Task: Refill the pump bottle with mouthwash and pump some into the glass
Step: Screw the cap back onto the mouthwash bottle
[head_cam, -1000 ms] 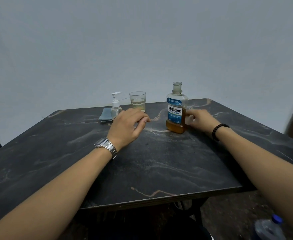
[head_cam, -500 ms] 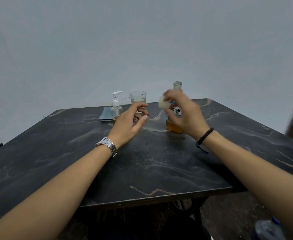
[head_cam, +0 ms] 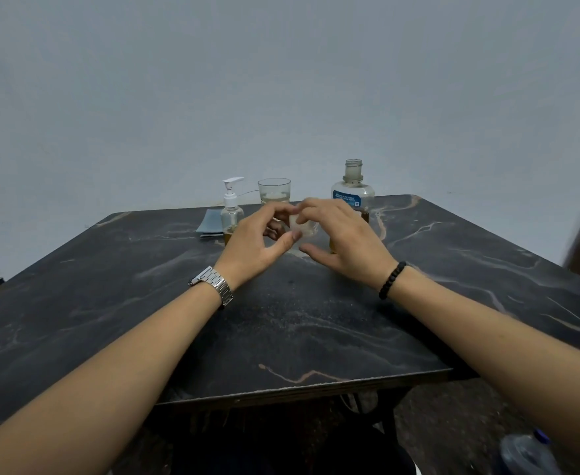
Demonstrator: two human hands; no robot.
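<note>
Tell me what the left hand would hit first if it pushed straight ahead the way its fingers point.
Probably the clear cap pinched by the right hand, right at the left hand fingertips; the glass stands behind, though depth is unclear.

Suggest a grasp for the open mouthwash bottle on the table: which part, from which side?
Probably the wide body of the mouthwash bottle, just under its shoulder, approached from its right. It stands upright and uncapped, so a side grip keeps it level. Both hands and the glass crowd its left; the right side is free.

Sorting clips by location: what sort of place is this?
Probably a plain indoor room, not clearly a bathroom or kitchen: a bare pale wall, one dark marble-patterned table and a rough dark floor.
</note>
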